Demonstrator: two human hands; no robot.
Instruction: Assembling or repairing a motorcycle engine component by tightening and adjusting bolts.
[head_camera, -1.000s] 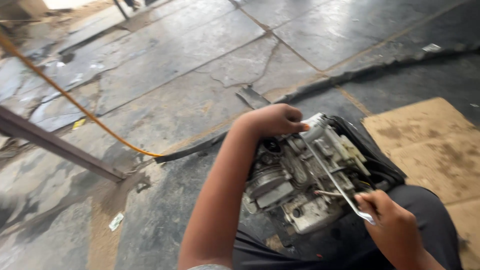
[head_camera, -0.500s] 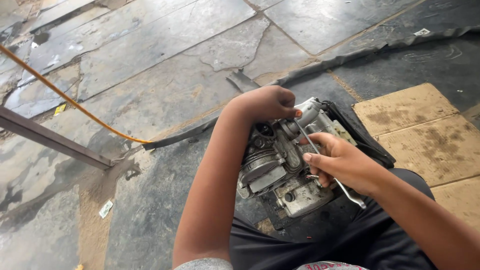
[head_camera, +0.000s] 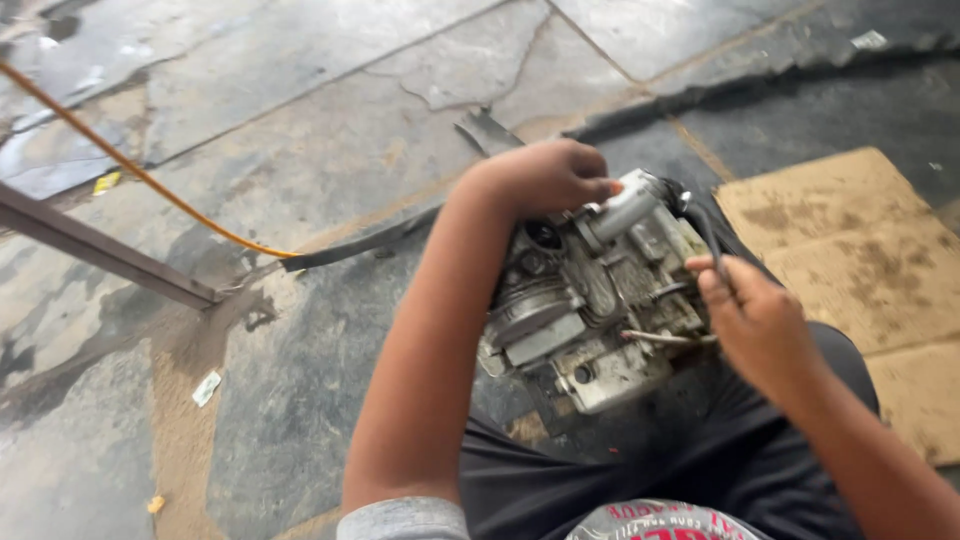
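With the engine (head_camera: 590, 300) steadied by the left hand (head_camera: 545, 175) and a thin tool (head_camera: 705, 225) pinched in the right hand (head_camera: 755, 320), a slip onto the knuckles could be caused by the unclamped engine shifting.

Soft daylight fills the head view, brightest toward the upper left, where the stone floor (head_camera: 300, 150) shows a pale sheen. Shadows are weak and diffuse. Motion blur smears the whole frame, most on the right hand (head_camera: 760, 320) and the engine (head_camera: 590, 290), hiding fine detail.

left hand (head_camera: 548, 177) gripping engine (head_camera: 596, 290), right hand (head_camera: 757, 322) beside
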